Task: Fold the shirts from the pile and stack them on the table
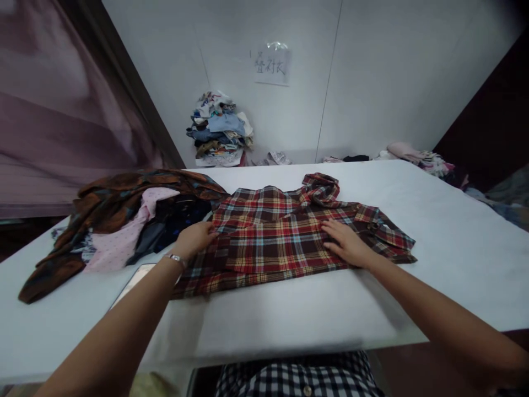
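A red, brown and yellow plaid shirt lies sideways across the white table in front of me, partly folded over itself. One sleeve is bunched at its far side, and the collar points to the right. At the shirt's left end, my left hand, with a bracelet on the wrist, has its fingers closed on the fabric edge. My right hand rests on the shirt's right part, fingers spread and flat. Under my left forearm, a flat light-coloured object with a dark edge is partly hidden.
To the left, brown patterned clothing, a pink dotted garment and dark clothes lie heaped. A tall clothes stack stands by the back wall, below a handwritten sheet. More clothes line the far right edge of the white table.
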A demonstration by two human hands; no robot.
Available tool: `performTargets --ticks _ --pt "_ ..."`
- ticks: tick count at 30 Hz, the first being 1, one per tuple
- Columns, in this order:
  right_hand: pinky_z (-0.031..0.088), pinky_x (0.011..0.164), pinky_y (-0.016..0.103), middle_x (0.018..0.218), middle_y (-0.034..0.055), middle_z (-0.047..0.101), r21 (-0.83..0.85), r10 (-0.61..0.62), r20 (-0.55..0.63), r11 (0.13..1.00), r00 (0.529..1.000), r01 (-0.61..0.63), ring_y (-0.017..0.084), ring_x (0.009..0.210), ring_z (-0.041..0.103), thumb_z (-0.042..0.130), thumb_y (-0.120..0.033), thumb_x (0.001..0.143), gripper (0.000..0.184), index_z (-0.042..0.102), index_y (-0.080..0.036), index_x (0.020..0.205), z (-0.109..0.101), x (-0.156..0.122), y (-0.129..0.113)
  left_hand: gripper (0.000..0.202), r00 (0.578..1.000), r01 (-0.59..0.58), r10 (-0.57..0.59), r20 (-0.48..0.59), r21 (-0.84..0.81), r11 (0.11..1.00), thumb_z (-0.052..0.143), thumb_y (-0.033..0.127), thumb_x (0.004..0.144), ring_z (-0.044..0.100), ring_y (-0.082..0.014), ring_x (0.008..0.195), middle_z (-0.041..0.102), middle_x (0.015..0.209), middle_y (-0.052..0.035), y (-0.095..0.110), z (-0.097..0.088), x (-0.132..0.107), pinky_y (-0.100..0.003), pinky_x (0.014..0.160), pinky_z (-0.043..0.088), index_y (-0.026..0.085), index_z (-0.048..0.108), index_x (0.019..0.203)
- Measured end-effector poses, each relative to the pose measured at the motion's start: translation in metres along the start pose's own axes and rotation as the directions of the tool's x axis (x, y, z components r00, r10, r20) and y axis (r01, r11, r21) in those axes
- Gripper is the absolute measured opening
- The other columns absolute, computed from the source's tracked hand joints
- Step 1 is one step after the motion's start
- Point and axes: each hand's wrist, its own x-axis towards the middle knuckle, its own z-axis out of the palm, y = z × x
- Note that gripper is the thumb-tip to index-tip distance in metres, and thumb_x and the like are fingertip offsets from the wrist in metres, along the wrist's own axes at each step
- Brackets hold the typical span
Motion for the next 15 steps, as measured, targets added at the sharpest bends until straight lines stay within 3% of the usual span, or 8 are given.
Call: performTargets --ticks 1,3,6,10,13,15 --pt "0.027 0.114 0.052 0.152 0.0109 0.038 0.003 -0.001 0.064 1.0 0.998 0.0 0.029 0.143 0.028 0.042 -0.05 0.094 0.055 0.048 -0.021 0.142 0.007 -0.005 -0.004 0.038 0.994 -0.061 0.061 -0.09 0.007 0.998 0.049 0.046 0.084 0.065 -0.028 0.099 0.071 0.106 -0.0111 0.009 0.004 -0.005 -0.038 0.086 0.05 0.019 0.069 0.103" --pt "0.021 0.116 0.054 0.156 0.0097 0.03 0.009 0.026 0.172 1.0 0.985 -0.028 0.029 0.146 0.019 0.039 -0.053 0.095 0.058 0.044 -0.023 0.144 0.019 -0.012 -0.007 0.046 0.934 -0.27 0.266 -0.237 0.015 0.963 0.045 0.047 0.089 0.055 -0.0274 0.121 0.062 0.129 -0.0129 0.029 0.02 -0.018 -0.041 0.101 0.044 0.018 0.062 0.12" --pt "0.018 0.117 0.054 0.158 0.0083 0.026 0.059 0.044 0.194 0.997 0.98 -0.057 0.028 0.147 0.016 0.038 -0.056 0.095 0.059 0.043 -0.025 0.145 0.022 -0.011 -0.003 0.052 0.842 -0.49 0.493 -0.219 0.07 0.869 0.046 0.049 0.091 0.035 -0.0275 0.14 0.043 0.15 -0.0122 0.051 0.051 -0.039 -0.048 0.113 0.03 0.02 0.052 0.135" --pt "0.026 0.116 0.05 0.149 0.0107 0.043 0.165 0.057 -0.056 0.985 0.997 -0.047 0.028 0.142 0.031 0.044 -0.05 0.093 0.049 0.058 -0.023 0.132 0.003 0.022 0.014 0.056 0.851 -0.515 0.518 -0.083 0.057 0.855 0.041 0.051 0.094 0.027 -0.028 0.144 0.033 0.155 -0.0113 0.055 0.075 -0.056 -0.054 0.115 0.024 0.025 0.043 0.143" --pt "0.038 0.109 0.046 0.133 0.0105 0.06 0.252 0.179 -0.203 0.96 0.963 -0.125 0.027 0.128 0.05 0.048 -0.041 0.09 0.038 0.066 -0.022 0.118 -0.015 0.065 0.035 0.053 0.876 -0.481 0.48 -0.052 -0.024 0.876 0.038 0.051 0.095 0.033 -0.0266 0.142 0.039 0.153 -0.0097 0.048 0.064 -0.045 -0.053 0.115 0.026 0.026 0.047 0.141" --pt "0.045 0.101 0.041 0.122 0.0093 0.066 0.3 0.365 -0.202 0.906 0.909 -0.297 0.026 0.116 0.059 0.05 -0.04 0.089 0.037 0.067 -0.021 0.116 -0.025 0.095 0.051 0.05 0.901 -0.425 0.415 -0.129 -0.071 0.902 0.037 0.05 0.095 0.038 -0.0251 0.139 0.044 0.149 -0.0093 0.042 0.048 -0.024 -0.048 0.115 0.028 0.024 0.053 0.136"
